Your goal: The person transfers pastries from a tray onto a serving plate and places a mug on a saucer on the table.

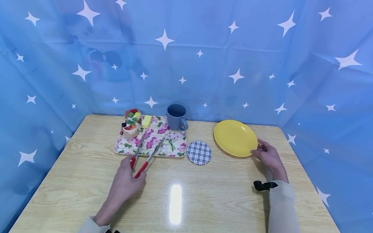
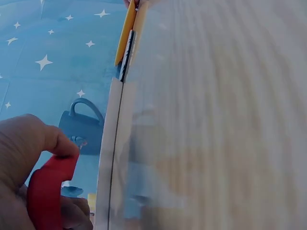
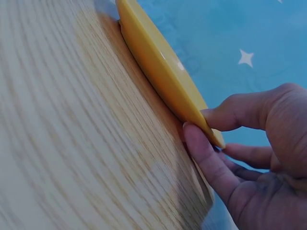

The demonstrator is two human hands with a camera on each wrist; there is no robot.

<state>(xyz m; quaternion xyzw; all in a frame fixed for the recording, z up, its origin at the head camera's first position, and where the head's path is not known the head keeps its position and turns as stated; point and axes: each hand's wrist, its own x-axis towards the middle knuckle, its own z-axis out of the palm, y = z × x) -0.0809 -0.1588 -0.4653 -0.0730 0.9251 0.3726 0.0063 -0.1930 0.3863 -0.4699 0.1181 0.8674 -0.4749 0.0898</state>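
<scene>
The left hand (image 1: 127,181) grips red-handled tongs (image 1: 141,169), whose two metal arms stand apart over the front of the floral tray (image 1: 175,152). In the left wrist view, the thumb lies against the red handle (image 2: 45,191). On the tray's left are two fruit-topped tarts (image 1: 130,128) and a yellow block (image 1: 147,121); a blue-grey mug (image 1: 175,120) stands at its back right corner. The right hand (image 1: 268,157) pinches the right rim of the yellow plate (image 1: 235,138). In the right wrist view, thumb and fingers hold the plate's edge (image 3: 163,67) close to the tabletop.
A round checked coaster (image 1: 199,152) lies between the tray and the plate. The wooden table (image 1: 215,194) reaches back to a blue curtain (image 1: 204,74) with white stars, which also runs along both sides.
</scene>
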